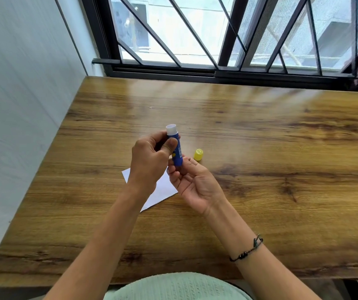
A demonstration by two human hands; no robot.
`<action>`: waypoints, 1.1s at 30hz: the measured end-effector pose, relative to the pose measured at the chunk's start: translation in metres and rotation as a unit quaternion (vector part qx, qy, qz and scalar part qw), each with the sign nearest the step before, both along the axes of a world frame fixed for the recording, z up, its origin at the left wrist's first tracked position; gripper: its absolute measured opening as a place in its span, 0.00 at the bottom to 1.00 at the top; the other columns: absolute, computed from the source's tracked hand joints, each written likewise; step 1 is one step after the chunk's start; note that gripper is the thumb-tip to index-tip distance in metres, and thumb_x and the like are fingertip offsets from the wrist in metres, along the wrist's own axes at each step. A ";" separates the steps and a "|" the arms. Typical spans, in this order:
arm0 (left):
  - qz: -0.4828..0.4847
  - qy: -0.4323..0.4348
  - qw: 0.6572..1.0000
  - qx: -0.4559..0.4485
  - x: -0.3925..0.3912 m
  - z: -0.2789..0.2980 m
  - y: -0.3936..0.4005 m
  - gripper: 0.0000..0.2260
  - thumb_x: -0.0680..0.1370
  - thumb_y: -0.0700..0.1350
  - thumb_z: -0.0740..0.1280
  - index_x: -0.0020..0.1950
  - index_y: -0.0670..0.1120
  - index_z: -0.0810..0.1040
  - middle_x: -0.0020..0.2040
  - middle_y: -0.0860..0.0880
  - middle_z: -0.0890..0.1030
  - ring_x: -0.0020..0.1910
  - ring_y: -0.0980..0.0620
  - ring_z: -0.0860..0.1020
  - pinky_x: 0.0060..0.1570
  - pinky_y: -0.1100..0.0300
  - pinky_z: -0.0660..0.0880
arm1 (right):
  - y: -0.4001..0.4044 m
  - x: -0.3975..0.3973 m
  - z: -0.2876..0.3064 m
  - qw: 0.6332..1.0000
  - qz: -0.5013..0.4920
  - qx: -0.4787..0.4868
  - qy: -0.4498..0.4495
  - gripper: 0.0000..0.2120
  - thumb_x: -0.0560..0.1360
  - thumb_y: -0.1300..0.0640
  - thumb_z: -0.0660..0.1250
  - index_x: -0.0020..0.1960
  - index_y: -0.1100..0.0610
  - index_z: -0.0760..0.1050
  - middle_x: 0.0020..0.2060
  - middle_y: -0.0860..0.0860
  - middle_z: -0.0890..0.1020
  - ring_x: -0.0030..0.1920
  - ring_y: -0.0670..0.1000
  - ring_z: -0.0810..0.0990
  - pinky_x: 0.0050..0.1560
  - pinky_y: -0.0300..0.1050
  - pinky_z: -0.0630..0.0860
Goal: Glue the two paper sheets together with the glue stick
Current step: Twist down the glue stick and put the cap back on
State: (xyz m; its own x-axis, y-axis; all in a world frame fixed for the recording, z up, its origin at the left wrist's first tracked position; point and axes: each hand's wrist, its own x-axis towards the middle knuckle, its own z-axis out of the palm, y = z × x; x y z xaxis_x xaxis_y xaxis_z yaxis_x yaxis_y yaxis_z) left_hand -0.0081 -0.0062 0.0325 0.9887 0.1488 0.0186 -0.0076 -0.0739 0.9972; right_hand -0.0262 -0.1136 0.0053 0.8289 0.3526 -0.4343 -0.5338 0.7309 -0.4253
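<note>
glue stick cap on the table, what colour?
Yellow: the cap stands on the wooden table, clearest in the head view.

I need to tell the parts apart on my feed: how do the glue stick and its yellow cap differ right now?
The glue stick is blue with a white open top; the cap is yellow. The glue stick is lifted off the table, held by the left hand and right hand; the cap rests on the table, untouched. The glue stick is longer than the short cap. Both are round plastic pieces.
</note>
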 end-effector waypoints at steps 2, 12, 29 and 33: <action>-0.002 -0.003 1.000 -0.004 0.000 0.000 0.000 0.08 0.75 0.36 0.65 0.46 0.48 0.79 0.39 0.54 0.81 0.35 0.65 0.78 0.40 0.72 0.76 | 0.000 0.000 0.001 1.000 -0.004 -0.002 -0.007 0.07 0.77 0.63 0.57 0.51 0.63 0.73 0.34 0.58 0.83 0.33 0.49 0.81 0.33 0.36 0.78; -0.003 -0.009 1.000 0.003 0.000 0.001 0.003 0.08 0.75 0.37 0.64 0.45 0.50 0.79 0.40 0.54 0.80 0.40 0.59 0.78 0.45 0.66 0.77 | 0.000 0.001 0.000 1.000 0.004 -0.027 -0.004 0.06 0.77 0.62 0.59 0.50 0.63 0.73 0.33 0.57 0.82 0.32 0.49 0.80 0.33 0.35 0.78; 0.005 0.000 1.000 0.006 0.002 -0.001 0.002 0.08 0.75 0.37 0.65 0.44 0.50 0.79 0.39 0.52 0.81 0.39 0.56 0.78 0.42 0.67 0.77 | 0.006 0.000 -0.001 1.000 0.001 -0.015 0.002 0.12 0.77 0.56 0.59 0.50 0.64 0.74 0.32 0.55 0.82 0.31 0.48 0.80 0.32 0.37 0.77; 0.005 -0.001 1.000 0.012 0.000 -0.001 0.002 0.10 0.75 0.37 0.65 0.41 0.52 0.78 0.38 0.51 0.80 0.39 0.51 0.77 0.43 0.60 0.77 | 0.007 -0.001 -0.001 0.999 0.011 -0.010 0.029 0.16 0.78 0.51 0.57 0.48 0.64 0.76 0.29 0.55 0.80 0.28 0.47 0.78 0.27 0.36 0.75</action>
State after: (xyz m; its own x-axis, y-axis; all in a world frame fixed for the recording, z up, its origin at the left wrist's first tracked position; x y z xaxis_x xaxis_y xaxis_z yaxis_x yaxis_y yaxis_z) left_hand -0.0076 -0.0038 0.0314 0.9870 0.1586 0.0245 -0.0089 -0.0979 0.9952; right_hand -0.0271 -0.1067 0.0038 0.7948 0.3609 -0.4879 -0.5731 0.7109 -0.4077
